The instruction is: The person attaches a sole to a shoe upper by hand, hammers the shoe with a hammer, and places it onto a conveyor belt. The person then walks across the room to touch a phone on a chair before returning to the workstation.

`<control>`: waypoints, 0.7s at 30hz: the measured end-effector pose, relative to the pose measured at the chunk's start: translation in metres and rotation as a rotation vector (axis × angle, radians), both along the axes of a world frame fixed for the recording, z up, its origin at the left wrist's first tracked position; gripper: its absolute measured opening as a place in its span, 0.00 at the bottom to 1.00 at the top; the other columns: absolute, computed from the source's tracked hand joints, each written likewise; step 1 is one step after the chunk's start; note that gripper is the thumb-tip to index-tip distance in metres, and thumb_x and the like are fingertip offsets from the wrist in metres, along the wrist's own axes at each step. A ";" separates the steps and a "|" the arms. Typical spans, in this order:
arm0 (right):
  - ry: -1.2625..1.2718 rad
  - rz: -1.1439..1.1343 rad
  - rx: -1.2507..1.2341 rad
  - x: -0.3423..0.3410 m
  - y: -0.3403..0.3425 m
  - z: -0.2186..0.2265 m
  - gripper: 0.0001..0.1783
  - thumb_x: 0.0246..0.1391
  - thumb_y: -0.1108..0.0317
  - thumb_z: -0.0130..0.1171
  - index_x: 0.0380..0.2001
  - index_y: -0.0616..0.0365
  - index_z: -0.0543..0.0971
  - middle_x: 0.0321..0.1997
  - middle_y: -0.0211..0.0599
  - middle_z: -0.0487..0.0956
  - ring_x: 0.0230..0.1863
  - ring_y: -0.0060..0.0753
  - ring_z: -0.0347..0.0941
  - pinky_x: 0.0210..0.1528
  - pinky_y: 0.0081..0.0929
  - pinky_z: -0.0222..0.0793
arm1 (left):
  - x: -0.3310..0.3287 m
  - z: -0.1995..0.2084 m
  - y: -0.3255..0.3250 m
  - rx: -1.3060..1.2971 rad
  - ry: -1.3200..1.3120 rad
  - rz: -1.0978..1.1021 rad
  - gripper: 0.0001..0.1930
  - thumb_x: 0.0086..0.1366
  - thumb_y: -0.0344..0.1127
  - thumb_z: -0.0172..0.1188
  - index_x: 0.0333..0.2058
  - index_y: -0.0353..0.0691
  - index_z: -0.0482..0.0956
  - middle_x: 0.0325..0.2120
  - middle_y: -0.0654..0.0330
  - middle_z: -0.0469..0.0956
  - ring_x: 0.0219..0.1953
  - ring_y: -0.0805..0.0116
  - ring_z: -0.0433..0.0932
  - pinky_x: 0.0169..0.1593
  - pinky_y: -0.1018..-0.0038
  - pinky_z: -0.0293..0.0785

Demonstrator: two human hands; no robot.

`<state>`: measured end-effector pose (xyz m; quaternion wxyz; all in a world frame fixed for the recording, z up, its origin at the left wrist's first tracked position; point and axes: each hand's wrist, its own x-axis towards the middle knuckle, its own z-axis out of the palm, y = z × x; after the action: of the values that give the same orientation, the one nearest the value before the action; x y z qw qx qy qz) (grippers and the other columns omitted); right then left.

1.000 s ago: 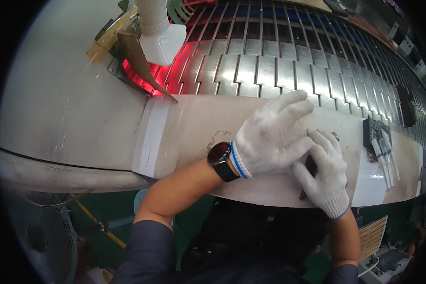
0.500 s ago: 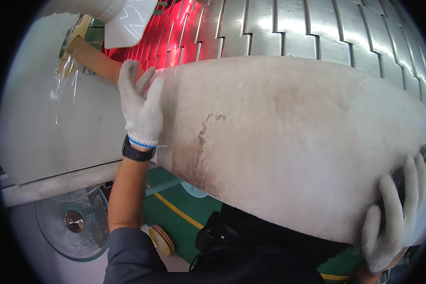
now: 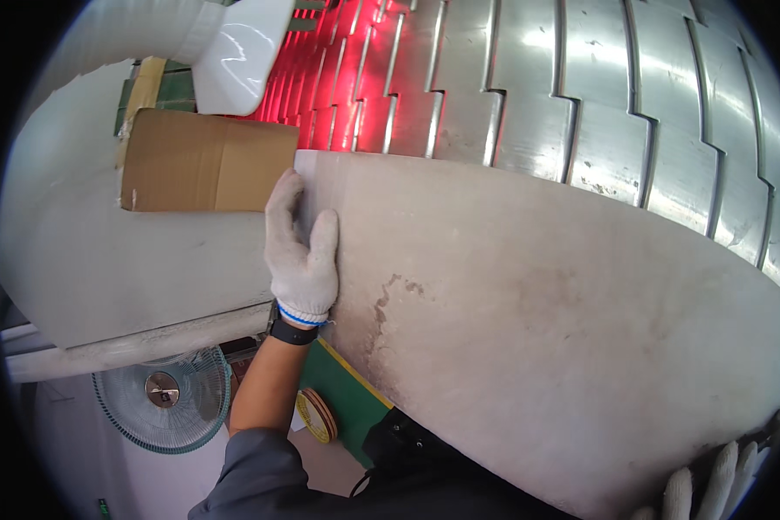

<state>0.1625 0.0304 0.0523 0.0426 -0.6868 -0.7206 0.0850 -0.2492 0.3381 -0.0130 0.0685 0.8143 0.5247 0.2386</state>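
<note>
My left hand (image 3: 303,264), in a white knit glove with a blue-edged cuff, is open at the left end of a pale, stained work surface (image 3: 511,312). Its thumb stands apart from the fingers, and the fingertips are close to the lower right corner of a brown cardboard piece (image 3: 208,162); whether they touch it cannot be made out. At the lower right rim, the gloved fingers of my right hand (image 3: 711,490) lie stretched and spread over the surface's edge. The rest of that hand is cut off.
Beyond the surface runs a slatted metal conveyor (image 3: 537,95), lit red at its left. A white hood (image 3: 238,61) on a ribbed hose hangs upper left. A pale panel (image 3: 87,269) ends at a rail. Below stand a fan (image 3: 162,390) and tape rolls (image 3: 316,416).
The view has shifted. The cardboard, narrow and slanted before, now shows its broad face. My left hand's fingers have drawn closer together, and my right hand sits lower in view.
</note>
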 end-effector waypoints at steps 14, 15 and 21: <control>0.266 -0.250 0.362 -0.024 -0.018 -0.040 0.15 0.56 0.72 0.60 0.45 0.69 0.84 0.68 0.68 0.77 0.75 0.78 0.66 0.76 0.71 0.61 | -0.044 0.045 -0.022 0.365 -0.403 0.213 0.44 0.68 0.34 0.73 0.74 0.26 0.57 0.73 0.38 0.64 0.75 0.43 0.67 0.74 0.51 0.68; 0.281 -0.253 0.419 -0.026 -0.017 -0.040 0.16 0.50 0.79 0.62 0.43 0.70 0.85 0.67 0.67 0.78 0.74 0.76 0.68 0.75 0.65 0.64 | -0.040 0.055 -0.017 0.329 -0.465 0.204 0.45 0.68 0.32 0.72 0.75 0.27 0.56 0.74 0.40 0.62 0.76 0.43 0.65 0.76 0.50 0.64; 0.328 -0.261 0.563 -0.037 -0.015 -0.040 0.14 0.50 0.78 0.65 0.42 0.66 0.86 0.63 0.64 0.82 0.71 0.75 0.72 0.73 0.56 0.69 | -0.020 0.104 0.039 0.305 -0.704 0.072 0.42 0.67 0.32 0.72 0.73 0.25 0.60 0.67 0.39 0.72 0.66 0.49 0.77 0.68 0.56 0.76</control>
<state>0.1254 0.0151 0.0123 0.3563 -0.7115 -0.6055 -0.0140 -0.2689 0.3772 0.0911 0.1139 0.6642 0.4559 0.5814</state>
